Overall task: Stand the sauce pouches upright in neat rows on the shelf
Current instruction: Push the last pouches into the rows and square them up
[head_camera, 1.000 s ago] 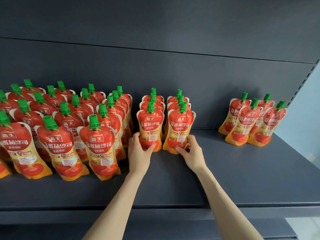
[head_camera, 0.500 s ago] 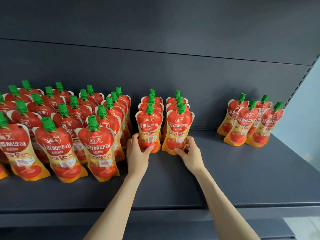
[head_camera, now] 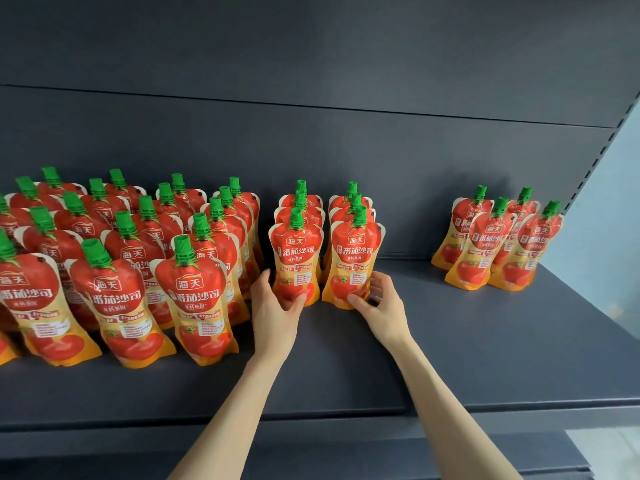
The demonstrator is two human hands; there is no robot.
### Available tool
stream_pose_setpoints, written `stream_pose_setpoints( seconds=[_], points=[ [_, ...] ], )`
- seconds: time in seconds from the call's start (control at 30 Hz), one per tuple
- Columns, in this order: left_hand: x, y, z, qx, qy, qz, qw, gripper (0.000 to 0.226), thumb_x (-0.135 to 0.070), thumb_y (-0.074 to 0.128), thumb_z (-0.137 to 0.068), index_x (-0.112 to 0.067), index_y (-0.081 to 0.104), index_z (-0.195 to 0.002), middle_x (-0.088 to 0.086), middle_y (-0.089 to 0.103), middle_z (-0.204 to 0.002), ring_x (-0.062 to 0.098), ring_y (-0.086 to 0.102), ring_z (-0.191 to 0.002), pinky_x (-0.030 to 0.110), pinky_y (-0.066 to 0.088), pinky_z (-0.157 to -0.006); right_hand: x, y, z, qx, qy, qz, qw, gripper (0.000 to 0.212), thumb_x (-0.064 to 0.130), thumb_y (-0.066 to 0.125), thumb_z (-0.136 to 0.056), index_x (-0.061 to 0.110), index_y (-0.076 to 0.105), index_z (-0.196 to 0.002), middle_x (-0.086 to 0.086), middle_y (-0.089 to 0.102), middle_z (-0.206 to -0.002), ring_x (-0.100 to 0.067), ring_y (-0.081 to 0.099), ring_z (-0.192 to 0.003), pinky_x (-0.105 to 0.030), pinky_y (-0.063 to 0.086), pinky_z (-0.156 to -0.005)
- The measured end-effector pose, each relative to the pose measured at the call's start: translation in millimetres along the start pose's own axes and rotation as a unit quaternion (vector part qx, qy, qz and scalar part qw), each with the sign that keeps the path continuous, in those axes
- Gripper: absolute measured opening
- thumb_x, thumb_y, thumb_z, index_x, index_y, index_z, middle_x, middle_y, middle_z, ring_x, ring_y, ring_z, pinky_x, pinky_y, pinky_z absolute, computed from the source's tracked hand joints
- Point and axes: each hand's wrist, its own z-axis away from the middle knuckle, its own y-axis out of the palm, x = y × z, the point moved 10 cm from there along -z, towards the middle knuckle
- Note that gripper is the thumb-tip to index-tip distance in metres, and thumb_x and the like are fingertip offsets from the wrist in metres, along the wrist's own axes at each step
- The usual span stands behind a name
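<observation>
Mostly done: big block of red-orange, green-capped sauce pouches (head_camera: 194,292) upright, left end of dark grey metal shelf (head_camera: 450,358). Left hand (head_camera: 273,313) fingers pinch middle-left front pouch (head_camera: 296,258) at base; right hand (head_camera: 381,306) pinches middle-right front pouch (head_camera: 353,261). Far-right cluster of four (head_camera: 498,244) probably left to align.

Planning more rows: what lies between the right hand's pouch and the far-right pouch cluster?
Only bare shelf between pouch and cluster, in the head view.

Pouches (head_camera: 295,258) read 海天, 番茄沙司, seemingly 非转基因.
</observation>
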Motion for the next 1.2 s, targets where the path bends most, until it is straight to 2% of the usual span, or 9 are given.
stream_pose_setpoints(
  seconds=[0.13, 0.23, 0.33, 0.47, 0.67, 0.77, 0.87, 1.03, 1.2],
  points=[
    [-20.1, -10.7, 25.6, -0.026, 0.067, -0.008, 0.997, 0.049, -0.021, 0.067, -0.084, -0.011, 0.047, -0.127, 0.009, 0.052, -0.124, 0.024, 0.053, -0.113, 0.037, 0.049, -0.093, -5.0, -27.4, 11.6, -0.057, -0.001, 0.035, 0.998, 0.043, 0.023, 0.064, -0.088, 0.013, 0.049, -0.127, -0.001, 0.055, -0.128, -0.016, 0.053, -0.116, -0.028, 0.043, -0.094],
    [-52.8, -5.1, 43.1, -0.029, 0.129, -0.008, 0.991, 0.031, -0.017, 0.067, -0.084, -0.012, 0.057, -0.113, 0.006, 0.058, -0.114, 0.022, 0.056, -0.105, 0.037, 0.052, -0.086, -5.1, -62.0, 18.8, -0.088, -0.012, 0.035, 0.995, 0.025, 0.021, 0.06, -0.09, 0.013, 0.059, -0.114, 0.0, 0.062, -0.114, -0.016, 0.057, -0.108, -0.021, 0.043, -0.087],
    [-95.4, 23.7, 49.8, 0.026, 0.163, 0.046, 0.985, 0.019, -0.016, 0.063, -0.086, -0.015, 0.06, -0.105, -0.002, 0.061, -0.104, 0.015, 0.059, -0.098, 0.021, 0.051, -0.081, 1.3, -110.1, 20.9, -0.126, -0.033, 0.029, 0.991, 0.015, 0.016, 0.059, -0.09, 0.011, 0.063, -0.104, 0.003, 0.064, -0.1, -0.014, 0.06, -0.096, -0.007, 0.044, -0.072],
    [-161.0, 81.4, 51.4, 0.091, 0.211, 0.092, 0.969, 0.011, -0.012, 0.062, -0.087, -0.014, 0.061, -0.098, -0.006, 0.063, -0.093, 0.008, 0.061, -0.088, 0.015, 0.049, -0.077, 8.5, -183.3, 13.0, -0.173, -0.056, 0.024, 0.983, 0.008, 0.011, 0.058, -0.09, 0.016, 0.065, -0.092, 0.008, 0.066, -0.087, -0.002, 0.06, -0.081, -0.005, 0.045, -0.064],
    [-231.0, 182.7, 40.0, 0.108, 0.239, 0.106, 0.959, 0.012, -0.013, 0.061, -0.087, -0.013, 0.061, -0.1, -0.006, 0.058, -0.095, 0.008, 0.058, -0.092, 0.02, 0.049, -0.076, 1.2, -282.9, -27.8, -0.199, -0.091, 0.034, 0.975, 0.01, 0.011, 0.057, -0.091, 0.018, 0.064, -0.093, 0.008, 0.067, -0.089, -0.001, 0.062, -0.081, -0.008, 0.044, -0.066],
    [-245.1, 225.8, 34.5, 0.076, 0.214, 0.105, 0.968, 0.027, -0.018, 0.065, -0.085, -0.012, 0.057, -0.111, -0.007, 0.051, -0.106, 0.008, 0.052, -0.099, 0.015, 0.043, -0.081, -10.4, -321.2, -55.8, -0.188, -0.108, 0.043, 0.975, 0.011, 0.013, 0.057, -0.091, 0.016, 0.064, -0.098, 0.004, 0.065, -0.096, -0.007, 0.062, -0.086, -0.015, 0.045, -0.071],
    [-247.5, 261.5, 32.8, 0.06, 0.172, 0.105, 0.978, 0.045, -0.028, 0.069, -0.082, -0.014, 0.05, -0.121, -0.008, 0.044, -0.114, 0.01, 0.046, -0.108, 0.018, 0.037, -0.087, -22.5, -346.8, -78.9, -0.175, -0.135, 0.068, 0.973, 0.016, 0.014, 0.06, -0.089, 0.017, 0.062, -0.104, 0.001, 0.058, -0.106, -0.017, 0.057, -0.097, -0.013, 0.043, -0.074],
    [-261.4, 274.1, 27.4, -0.033, 0.163, 0.053, 0.985, 0.055, -0.037, 0.07, -0.074, -0.014, 0.051, -0.12, -0.004, 0.048, -0.118, 0.015, 0.042, -0.111, 0.033, 0.036, -0.093, -32.1, -362.9, -117.8, -0.123, -0.179, 0.102, 0.971, 0.03, 0.027, 0.062, -0.084, 0.019, 0.058, -0.112, 0.009, 0.05, -0.113, -0.019, 0.05, -0.113, -0.036, 0.042, -0.095],
    [-248.6, 297.2, 5.9, 0.003, 0.11, 0.035, 0.993, 0.057, -0.036, 0.075, -0.074, -0.02, 0.048, -0.122, -0.001, 0.053, -0.123, 0.017, 0.051, -0.112, 0.04, 0.045, -0.094, -52.8, -348.1, -147.8, -0.03, -0.126, 0.013, 0.991, 0.039, 0.021, 0.069, -0.083, 0.019, 0.052, -0.119, 0.004, 0.06, -0.117, -0.012, 0.057, -0.105, -0.033, 0.049, -0.092]
  ],
)
